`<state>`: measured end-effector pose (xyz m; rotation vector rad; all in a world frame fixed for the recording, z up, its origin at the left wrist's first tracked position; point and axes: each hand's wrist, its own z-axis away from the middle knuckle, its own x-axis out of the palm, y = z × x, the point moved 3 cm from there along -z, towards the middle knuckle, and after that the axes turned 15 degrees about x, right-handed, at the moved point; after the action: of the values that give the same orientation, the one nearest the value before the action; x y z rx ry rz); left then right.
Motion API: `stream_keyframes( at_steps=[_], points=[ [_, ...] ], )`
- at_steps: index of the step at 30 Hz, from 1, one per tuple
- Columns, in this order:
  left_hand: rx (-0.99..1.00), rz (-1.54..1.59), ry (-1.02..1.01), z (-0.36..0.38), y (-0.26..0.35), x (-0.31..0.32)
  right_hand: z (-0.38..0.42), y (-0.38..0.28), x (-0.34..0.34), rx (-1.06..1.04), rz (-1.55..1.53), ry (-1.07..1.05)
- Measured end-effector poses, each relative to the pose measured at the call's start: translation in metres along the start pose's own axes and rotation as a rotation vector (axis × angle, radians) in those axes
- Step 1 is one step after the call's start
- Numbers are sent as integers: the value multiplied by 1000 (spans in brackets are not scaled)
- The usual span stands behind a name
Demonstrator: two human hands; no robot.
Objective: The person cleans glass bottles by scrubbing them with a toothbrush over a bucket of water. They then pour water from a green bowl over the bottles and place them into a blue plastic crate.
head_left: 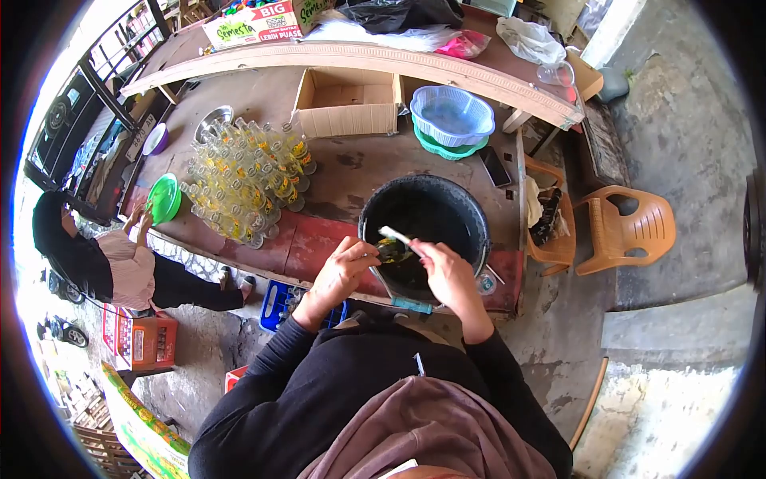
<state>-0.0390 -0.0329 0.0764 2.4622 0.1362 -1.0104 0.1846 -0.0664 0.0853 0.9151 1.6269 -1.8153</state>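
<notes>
Over a black bucket (481, 227) of dark water, my left hand (349, 270) is closed around a small glass bottle (391, 252) with yellow print. My right hand (448, 275) grips a brush with a white handle (403, 239), which slants across the bottle; its bristle end is hard to make out. To the left, many similar glass bottles (247, 180) with yellow print stand packed together on the reddish-brown table (311, 247).
Behind the bucket are an open cardboard box (347, 122), a pale blue basket (452, 114) on a green one (451, 148), and a phone (495, 166). A co-worker (120, 263) at left holds a green basin (165, 199). A blue crate (279, 305) stands below the table edge.
</notes>
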Motion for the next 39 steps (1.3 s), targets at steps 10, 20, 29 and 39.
stream_keyframes(
  at_steps=[10, 20, 29, 39],
  points=[
    [-70, -31, 45, -1, -6, 0, 1, 7, 8, -27, 93, 85],
    [-315, -27, 144, 2, -11, 12, -16, 34, 18, 103, 210, 23],
    [-415, -140, 207, -2, -21, 21, -12, 16, 25, 107, 205, 47],
    [-492, -249, 191, -8, -28, 26, 16, 13, 16, 63, 139, 112]
  ],
)
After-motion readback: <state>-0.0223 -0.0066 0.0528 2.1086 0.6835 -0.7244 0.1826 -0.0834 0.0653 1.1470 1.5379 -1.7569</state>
